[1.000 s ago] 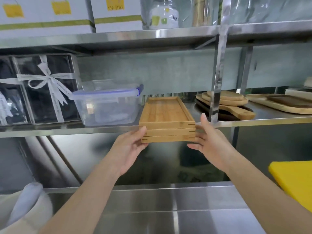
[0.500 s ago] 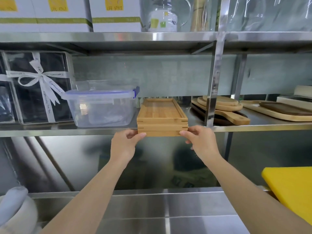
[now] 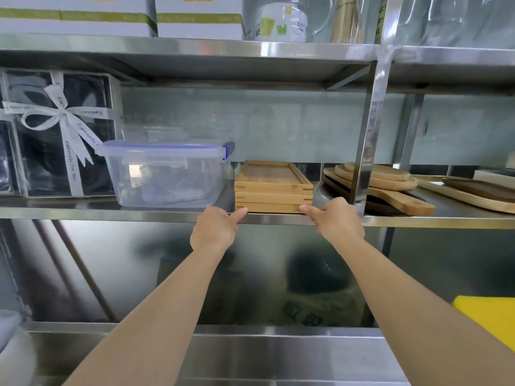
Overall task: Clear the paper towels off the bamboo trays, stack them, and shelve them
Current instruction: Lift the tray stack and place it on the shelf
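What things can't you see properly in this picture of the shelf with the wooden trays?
Head view, the only one:
- Inside the clear plastic box: cloudy walls blur its contents.
- The round wooden boards: the steel post crosses them.
- The yellow board: cut off by the right edge.
- The lower two of the bamboo trays: the top one covers their insides.
- Fingers of the left hand and right hand: mostly curled out of sight.

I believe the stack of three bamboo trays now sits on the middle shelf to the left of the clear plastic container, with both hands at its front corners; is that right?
Not quite: the head view shows the stack of bamboo trays to the right of the clear plastic container, not the left. The rest holds: three trays on the middle shelf, with the left hand and right hand at the front corners.
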